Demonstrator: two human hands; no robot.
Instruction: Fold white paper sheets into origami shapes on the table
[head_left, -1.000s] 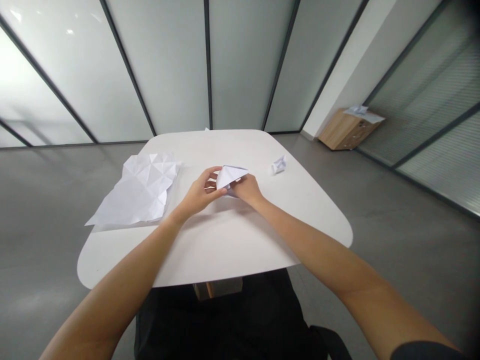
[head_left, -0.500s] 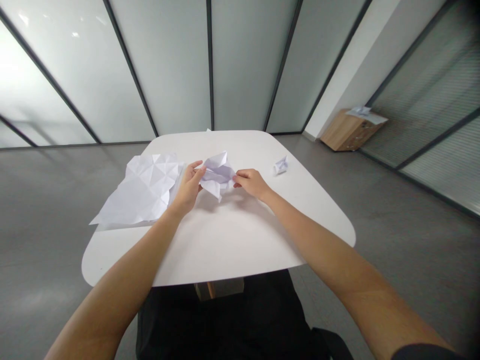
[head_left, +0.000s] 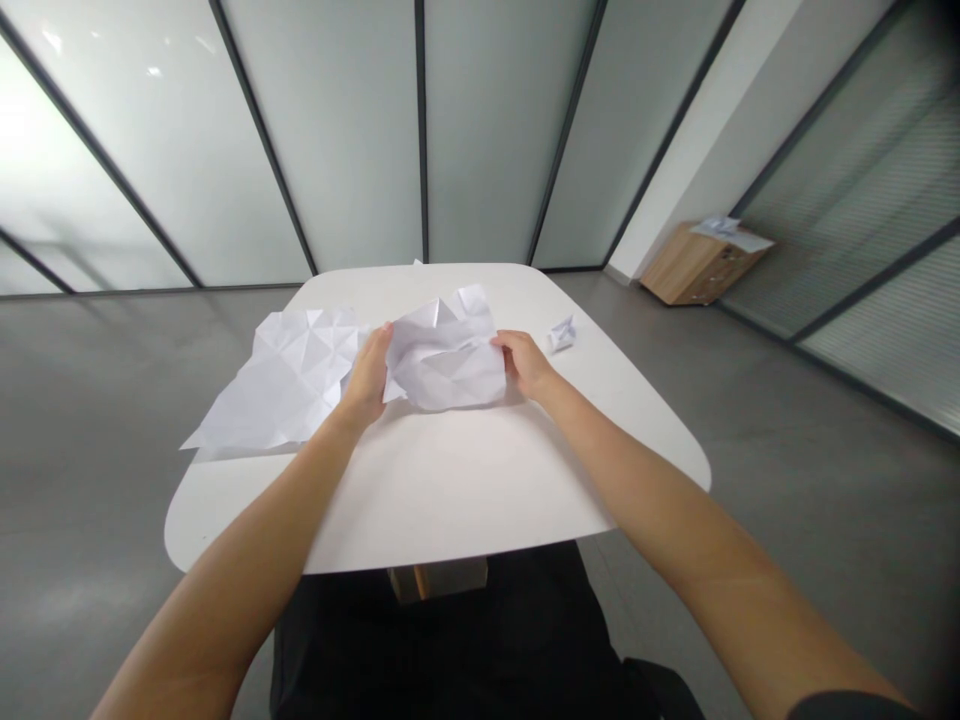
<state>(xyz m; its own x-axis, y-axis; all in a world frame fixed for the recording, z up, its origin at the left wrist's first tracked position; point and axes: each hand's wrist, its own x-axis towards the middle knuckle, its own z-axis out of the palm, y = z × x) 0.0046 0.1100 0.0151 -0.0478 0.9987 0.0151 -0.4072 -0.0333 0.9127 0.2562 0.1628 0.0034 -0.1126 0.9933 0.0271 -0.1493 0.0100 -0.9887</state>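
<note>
Between my hands a creased sheet of white paper (head_left: 448, 355) is spread nearly flat over the table, its surface full of fold lines. My left hand (head_left: 369, 372) pinches its left edge, thumb on top. At the opposite edge, my right hand (head_left: 523, 362) is closed on the paper, with some fingers hidden underneath. Close to the left hand lie creased white sheets (head_left: 289, 375), one corner jutting past the table's left edge. A crumpled paper piece (head_left: 562, 333) rests to the right of my right hand.
The white table (head_left: 465, 480) has rounded corners. Beyond it stands a frosted glass wall (head_left: 495, 130) with dark frames. A wooden cabinet (head_left: 694, 262) with paper on top is at the far right. Below the table's near edge a box (head_left: 442, 578) partly shows.
The bunched paper between my hands has opened out into a wider, flatter sheet. My right hand has moved slightly right and the hands are farther apart.
</note>
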